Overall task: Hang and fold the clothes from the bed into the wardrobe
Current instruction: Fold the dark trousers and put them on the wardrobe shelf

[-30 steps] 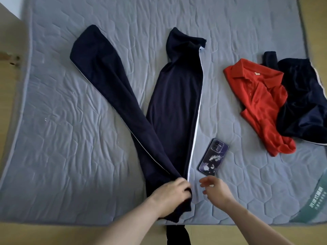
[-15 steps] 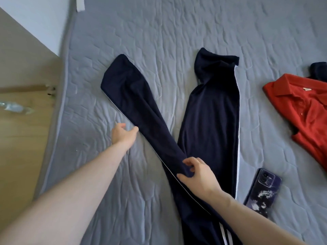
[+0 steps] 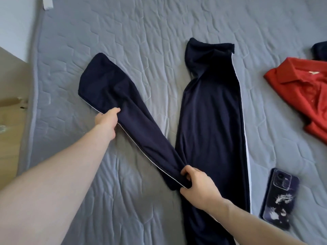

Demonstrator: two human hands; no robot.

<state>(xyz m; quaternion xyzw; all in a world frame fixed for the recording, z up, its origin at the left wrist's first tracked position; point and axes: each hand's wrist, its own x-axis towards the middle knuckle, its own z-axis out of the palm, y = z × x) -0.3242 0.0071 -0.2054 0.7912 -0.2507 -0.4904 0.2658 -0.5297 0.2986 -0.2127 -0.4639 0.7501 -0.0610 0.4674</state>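
Note:
Navy track trousers point(image 3: 210, 121) with a white side stripe lie spread in a V on the grey quilted mattress point(image 3: 145, 32). Their left leg runs diagonally up to the left, the right leg lies straight. My left hand point(image 3: 107, 119) grips the outer edge of the left leg about halfway up. My right hand point(image 3: 196, 184) pinches a bunch of the same leg's fabric near the crotch. A red polo shirt point(image 3: 300, 89) lies at the right edge of the bed.
A phone in a dark printed case point(image 3: 279, 198) lies on the mattress just right of the trousers. Another dark garment point(image 3: 320, 52) peeks in at the far right. Wooden floor point(image 3: 8, 121) and the mattress's left edge are at left.
My left hand has closed on the left leg's edge, which it only touched before. My right hand now bunches the fabric near the crotch. The view has moved closer.

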